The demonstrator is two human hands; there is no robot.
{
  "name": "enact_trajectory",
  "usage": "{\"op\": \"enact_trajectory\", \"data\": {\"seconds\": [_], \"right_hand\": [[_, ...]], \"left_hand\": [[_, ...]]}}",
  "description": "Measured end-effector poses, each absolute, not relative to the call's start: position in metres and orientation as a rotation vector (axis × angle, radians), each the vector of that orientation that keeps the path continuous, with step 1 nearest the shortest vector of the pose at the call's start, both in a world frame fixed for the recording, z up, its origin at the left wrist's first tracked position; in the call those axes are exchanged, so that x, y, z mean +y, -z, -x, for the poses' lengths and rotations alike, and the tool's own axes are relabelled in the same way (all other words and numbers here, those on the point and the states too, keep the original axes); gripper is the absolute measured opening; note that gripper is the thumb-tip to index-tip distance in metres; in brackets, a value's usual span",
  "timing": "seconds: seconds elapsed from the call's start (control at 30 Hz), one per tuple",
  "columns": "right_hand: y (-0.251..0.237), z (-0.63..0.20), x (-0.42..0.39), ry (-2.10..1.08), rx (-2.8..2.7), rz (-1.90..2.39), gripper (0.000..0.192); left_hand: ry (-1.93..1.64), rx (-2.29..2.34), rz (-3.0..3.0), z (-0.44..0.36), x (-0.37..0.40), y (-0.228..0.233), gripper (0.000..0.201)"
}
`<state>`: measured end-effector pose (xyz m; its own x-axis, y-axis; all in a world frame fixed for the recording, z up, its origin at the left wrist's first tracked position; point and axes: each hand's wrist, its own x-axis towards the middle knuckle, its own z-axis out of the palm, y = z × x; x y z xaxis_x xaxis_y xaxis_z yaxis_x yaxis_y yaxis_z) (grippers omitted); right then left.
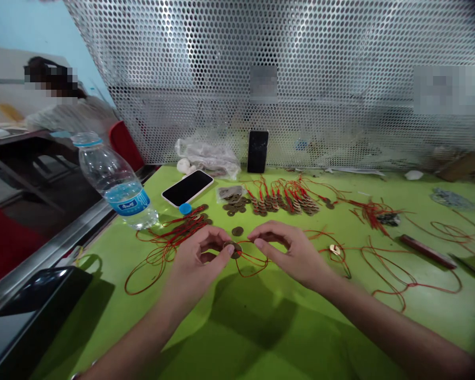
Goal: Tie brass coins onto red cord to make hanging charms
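Left hand (pixel 200 258) pinching coin (pixel 233 248); right hand (pixel 291 250) pinching red cord (pixel 253 261) beside it. Risks: coin slipping from grip, cord snagging nearby loose loops (pixel 158 253).

A single head-worn view looks forward and down from close above the green table (pixel 261 327), both forearms reaching in from the bottom edge, with the perforated metal screen (pixel 301 79) filling the background.

Light: bright, from above and behind.
Glare: on the perforated silver metal screen (pixel 301 63).
Shadows: arms' shadows on the lime-green desk (pixel 261 327).
Edges: bent, blurred corners.
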<state>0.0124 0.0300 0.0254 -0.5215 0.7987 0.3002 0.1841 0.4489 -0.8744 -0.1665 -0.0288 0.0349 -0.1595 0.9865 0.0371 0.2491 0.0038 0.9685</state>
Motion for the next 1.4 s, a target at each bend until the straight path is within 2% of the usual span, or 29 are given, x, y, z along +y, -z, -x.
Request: {"op": "enact_trajectory", "data": {"seconds": [0.1,0.33,0.43,0.53,0.67,0.93,1.17,1.27,1.4], "right_hand": [[-0.029,-0.013,0.026,-0.774,-2.094,0.764,0.011],[-0.021,-0.009,0.015,-0.554,-2.155,0.770,0.024],[-0.017,-0.007,0.014,-0.502,-2.183,0.750,0.014],[-0.018,-0.006,0.014,-0.560,-2.168,0.756,0.007],[-0.025,-0.007,0.015,-0.802,-2.132,0.800,0.006],[-0.020,-0.020,0.034,-1.129,-2.035,0.836,0.026],[-0.006,-0.042,0.047,-0.976,-2.454,0.900,0.033],[-0.003,-0.042,0.046,-0.973,-2.467,0.881,0.030],[0.002,-0.032,0.045,-0.879,-2.469,0.850,0.040]], "left_hand": [[-1.239,1.527,-1.333,0.168,-0.028,-0.035,0.012],[-1.253,1.546,-1.374,0.169,-0.027,-0.034,0.010],[-1.249,1.541,-1.391,0.169,-0.028,-0.034,0.013],[-1.210,1.543,-1.443,0.168,-0.029,-0.035,0.012],[-1.212,1.567,-1.446,0.167,-0.030,-0.036,0.012],[-1.239,1.555,-1.429,0.168,-0.029,-0.038,0.012],[-1.308,1.628,-1.432,0.173,-0.028,-0.048,0.008],[-1.317,1.661,-1.413,0.175,-0.026,-0.050,0.009],[-1.295,1.686,-1.444,0.180,-0.023,-0.048,0.011]]}}
